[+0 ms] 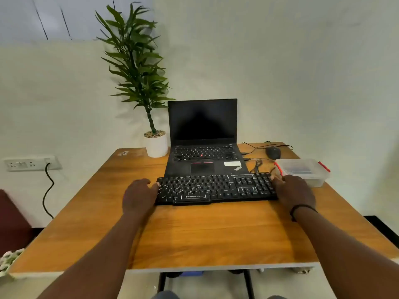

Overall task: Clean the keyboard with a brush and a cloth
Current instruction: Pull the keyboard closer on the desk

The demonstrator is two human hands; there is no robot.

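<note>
I see the keyboard (216,188) flat on the worktop (194,231), right in front of the laptop (204,145). It's btwn my hands: left hand (139,196) holds its left end, right hand (293,194) holds its right end, fingers curled on the edges.

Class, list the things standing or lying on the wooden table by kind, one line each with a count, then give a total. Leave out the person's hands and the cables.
External keyboard: 1
Laptop: 1
Mouse: 1
Potted plant: 1
Clear plastic box with red clips: 1
Total: 5
</note>
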